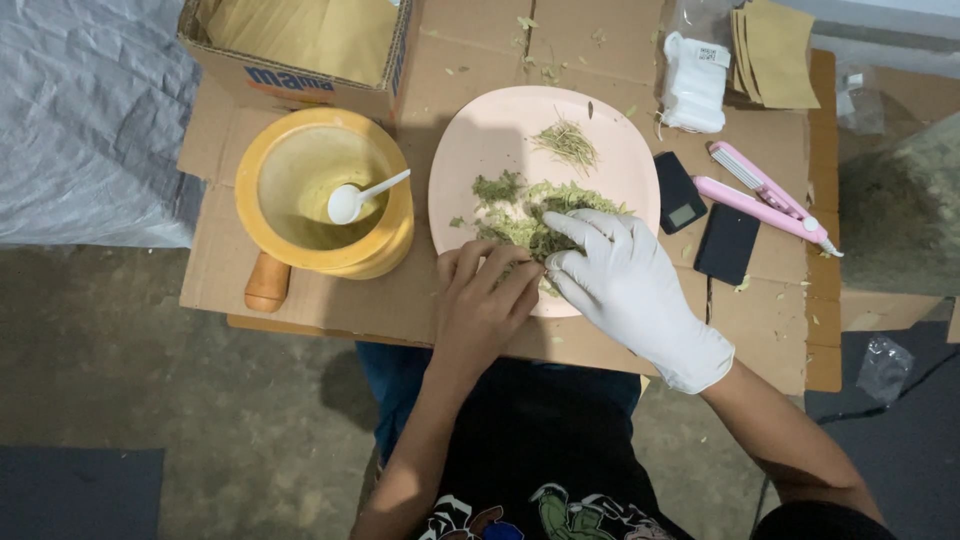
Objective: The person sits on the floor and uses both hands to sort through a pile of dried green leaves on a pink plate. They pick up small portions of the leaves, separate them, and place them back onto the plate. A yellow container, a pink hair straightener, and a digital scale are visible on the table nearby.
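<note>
1. Our left hand is bare, its fingers curled and pinched into the near edge of the heap of dried green herbs; it seems to grip a small tuft, though the fingertips hide just what they hold.
2. Our right hand, in a white glove, lies half open with the fingers spread flat over the same heap, pressing on it rather than closing around anything.
3. The herbs lie loose on the near half of a pale pink plate, which sits in the middle of the cardboard sheet. A smaller bundle of thin stems lies apart on the far side of the plate.
4. We judge the herbs very light, dry and brittle: they would crumble or scatter under a hard squeeze, so a soft pinch of a few strands at the heap's edge suits them best.
5. Left of the plate stands a yellow mortar with a white spoon inside, and a wooden pestle lies just near of it.
6. Right of the plate lie a small black scale, a flat black case and a pink sealer.
7. At the far edge sit an open cardboard box, a white packet and brown envelopes.
</note>
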